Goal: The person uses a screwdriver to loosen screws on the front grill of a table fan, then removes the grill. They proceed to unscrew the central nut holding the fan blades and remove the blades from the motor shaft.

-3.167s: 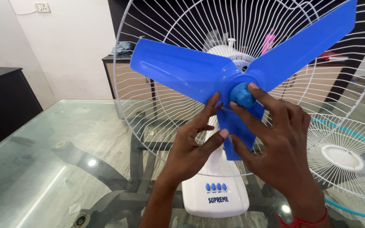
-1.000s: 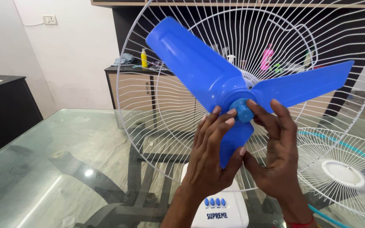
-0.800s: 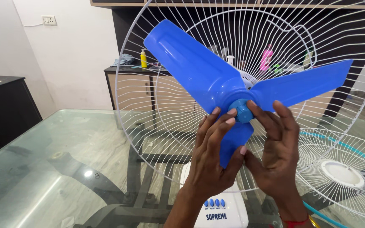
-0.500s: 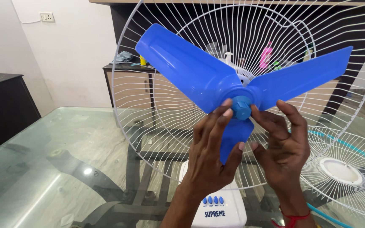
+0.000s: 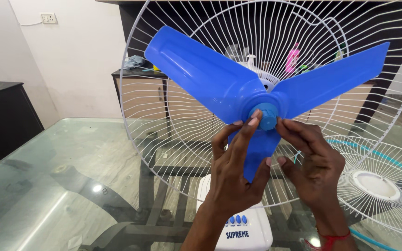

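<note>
Both hands have crept up — left hand point(image 5: 236, 174) and right hand point(image 5: 315, 167) fingertips pinch (from either side) the blue cap point(image 5: 268, 116).

The blue blade-locking cap point(image 5: 268, 116) sits at the hub of the blue three-bladed fan blade point(image 5: 219, 83), pointing out toward the viewer. One blade reaches up-left of the cap, one up-right, one hangs straight below. Behind the blade stands the white wire rear guard point(image 5: 164, 139), upright.
</note>
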